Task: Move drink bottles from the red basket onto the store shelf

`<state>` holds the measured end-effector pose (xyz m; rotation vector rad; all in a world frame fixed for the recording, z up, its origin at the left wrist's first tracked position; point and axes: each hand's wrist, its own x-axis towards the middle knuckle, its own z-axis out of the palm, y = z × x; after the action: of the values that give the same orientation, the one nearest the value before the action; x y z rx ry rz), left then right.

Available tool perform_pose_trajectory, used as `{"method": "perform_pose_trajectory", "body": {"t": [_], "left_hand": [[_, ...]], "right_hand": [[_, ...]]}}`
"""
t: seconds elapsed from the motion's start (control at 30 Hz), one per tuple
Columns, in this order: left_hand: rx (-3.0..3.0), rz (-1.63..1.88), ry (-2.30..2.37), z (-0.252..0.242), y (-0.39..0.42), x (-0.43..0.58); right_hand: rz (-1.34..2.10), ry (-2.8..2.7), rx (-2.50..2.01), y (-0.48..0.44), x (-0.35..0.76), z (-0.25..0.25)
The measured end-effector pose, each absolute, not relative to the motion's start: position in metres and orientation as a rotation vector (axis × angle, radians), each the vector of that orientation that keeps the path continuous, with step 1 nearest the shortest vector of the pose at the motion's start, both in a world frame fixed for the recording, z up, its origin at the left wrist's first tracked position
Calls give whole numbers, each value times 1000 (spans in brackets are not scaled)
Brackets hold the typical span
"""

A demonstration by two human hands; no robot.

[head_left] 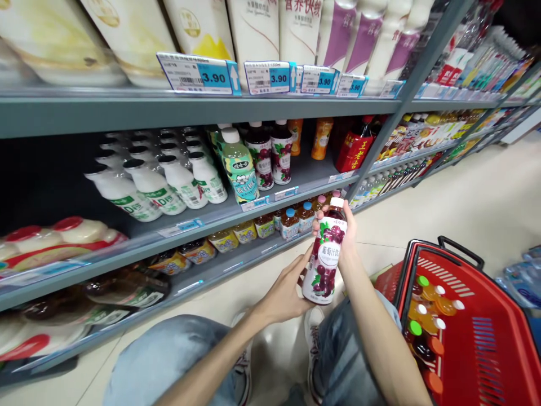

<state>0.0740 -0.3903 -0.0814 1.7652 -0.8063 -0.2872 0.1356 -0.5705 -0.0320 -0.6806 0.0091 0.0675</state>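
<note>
A grape juice bottle [326, 256] with a white cap and a purple grape label is held between both hands, tilted slightly, in front of the lower shelves. My left hand [285, 287] is closed round its lower left side, the fingers partly hidden behind it. Higher up on the right, my right hand [347, 237] grips it near the neck, with fingertips showing at the left edge. Two similar grape juice bottles [260, 158] stand on the middle shelf beside a green-labelled bottle [239, 169].
A red shopping basket [477, 361] holding several juice bottles [431, 299] stands on the floor at right. White milk drink bottles [169, 180] fill the middle shelf's left. Price tags [203, 73] line the upper shelf edge. Small blue-capped bottles [289, 224] sit on the bottom shelf.
</note>
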Motion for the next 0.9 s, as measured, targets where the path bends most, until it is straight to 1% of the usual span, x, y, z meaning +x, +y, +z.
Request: {"method": "perform_pose_trajectory", "body": {"t": [0.43, 0.63, 0.9], "left_hand": [[1784, -364, -784, -77, -405, 76], [1795, -316, -760, -76, -407, 72], [1799, 59, -196, -93, -417, 57]], "right_hand": [[51, 7, -664, -582, 138, -38], [16, 15, -653, -583, 139, -42], [-198, 72, -518, -572, 149, -47]]}}
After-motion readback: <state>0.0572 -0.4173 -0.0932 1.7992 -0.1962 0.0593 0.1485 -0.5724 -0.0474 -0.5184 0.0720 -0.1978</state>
